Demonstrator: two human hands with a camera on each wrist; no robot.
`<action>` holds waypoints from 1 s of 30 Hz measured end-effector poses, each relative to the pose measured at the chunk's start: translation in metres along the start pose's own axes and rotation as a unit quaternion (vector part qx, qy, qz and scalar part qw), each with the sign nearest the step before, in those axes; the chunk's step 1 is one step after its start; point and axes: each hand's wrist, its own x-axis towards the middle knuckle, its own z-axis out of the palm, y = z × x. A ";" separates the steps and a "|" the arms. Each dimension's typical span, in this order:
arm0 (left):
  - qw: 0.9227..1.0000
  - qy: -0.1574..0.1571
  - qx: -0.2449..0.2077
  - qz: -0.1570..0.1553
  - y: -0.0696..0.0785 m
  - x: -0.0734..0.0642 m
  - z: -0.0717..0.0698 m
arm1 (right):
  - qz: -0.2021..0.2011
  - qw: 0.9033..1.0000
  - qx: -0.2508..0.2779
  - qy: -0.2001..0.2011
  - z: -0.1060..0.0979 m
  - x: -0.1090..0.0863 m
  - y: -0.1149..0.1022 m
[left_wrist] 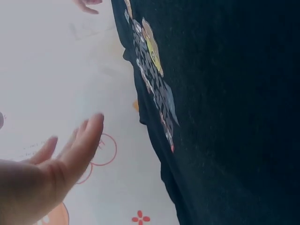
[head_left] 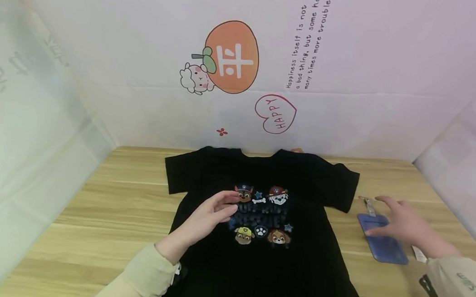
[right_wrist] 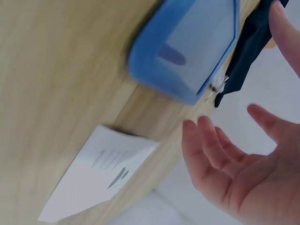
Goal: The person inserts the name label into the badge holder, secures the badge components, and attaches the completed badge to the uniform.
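A blue badge holder (head_left: pixel 385 247) lies on the wood-grain tabletop (head_left: pixel 94 221), just beyond the sleeve hem of a black T-shirt (head_left: pixel 259 268), in a room where a person works with both bare hands. The holder has a translucent window, and its metal clip (head_left: pixel 368 205) points toward the shirt. Over it hovers the right hand (head_left: pixel 405 227), thumb and fingers spread in a released grip; from the wrist, a gap shows between the fingertips and the holder. The shirt is laid out flat, its neckline toward the wall and short sleeves stretched to either side. Across its chest runs a print (head_left: pixel 261 216) of four cartoon puppy faces, stars and dark block lettering. Above that print the left hand (head_left: pixel 213 213) hangs with relaxed fingers, likewise released; whether a fingertip brushes the fabric, I cannot tell. Near the holder, partly behind the right wrist, rests a white paper card (right_wrist: pixel 101 171) with dark markings too blurred to read. Pale cuffed sleeves (head_left: pixel 140 274) cover both forearms. Behind the table, a white backdrop (head_left: pixel 146 47) carries an orange fruit (head_left: pixel 235 57), a small cartoon sheep (head_left: pixel 196 78) and a red heart outline (head_left: pixel 276 114) reading "HAPPY".
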 end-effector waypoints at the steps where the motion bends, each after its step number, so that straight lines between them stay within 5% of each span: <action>1: 1.000 -0.012 -0.013 -0.005 0.000 0.001 0.000 | -0.004 1.000 -0.002 -0.003 0.000 0.000 0.002; 10: 0.992 -0.079 -0.088 -0.045 0.002 0.009 0.000 | 0.005 0.999 0.020 -0.042 -0.001 0.006 0.015; 20: 0.973 -0.121 -0.177 -0.082 -0.004 0.021 0.005 | 0.009 0.998 0.023 -0.063 0.001 0.014 0.012; 30: 0.971 -0.131 -0.178 -0.094 -0.006 0.031 0.013 | 0.008 0.997 0.051 -0.064 0.001 0.015 0.006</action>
